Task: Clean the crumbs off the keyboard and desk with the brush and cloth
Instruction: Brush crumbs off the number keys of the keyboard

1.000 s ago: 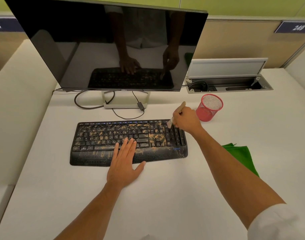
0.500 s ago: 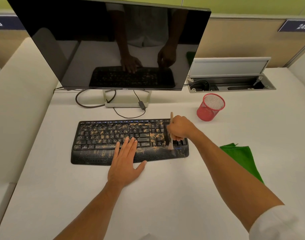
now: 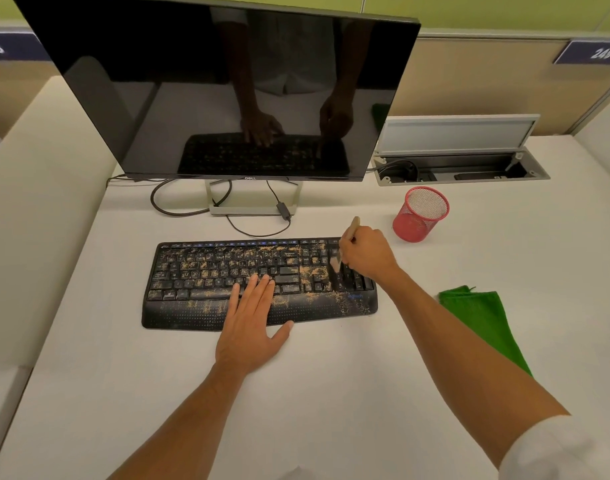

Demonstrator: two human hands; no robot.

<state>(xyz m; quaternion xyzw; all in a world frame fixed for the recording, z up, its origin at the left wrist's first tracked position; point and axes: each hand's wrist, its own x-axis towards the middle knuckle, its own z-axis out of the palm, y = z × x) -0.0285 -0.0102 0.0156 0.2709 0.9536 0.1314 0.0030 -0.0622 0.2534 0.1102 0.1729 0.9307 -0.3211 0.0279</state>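
**Brushing crumbs off the number pad end**

The desk (image 3: 331, 393) is carrying everything: broad, white, matte. I judge it stiff and easy to wipe, with loose crumbs likely to slide across it.

The monitor (image 3: 227, 91) is standing dark at the back, reflecting both hands.

The keyboard (image 3: 210, 289) is lying flat in front of it, black, with tan crumbs scattered thickly over the main keys and palm rest; the right-hand block of keys is looking nearly clean. It is probably light enough to skid, so a hand on the palm rest is a sensible hold.

The cloth (image 3: 483, 323) is lying folded at the right, well apart from the keyboard, green and soft-looking, partly hidden by the forearm. Likely limp; best gathered in a bunch.

The red mesh cup (image 3: 421, 216) is standing upright behind the keyboard's right end.

The left hand (image 3: 251, 323) is pressing flat, fingers straight, on keys and palm rest.

The right hand (image 3: 365, 254) is curling round the brush (image 3: 352, 226), pale handle poking up, bristles touching the keys. Light and rigid; held mid-handle.
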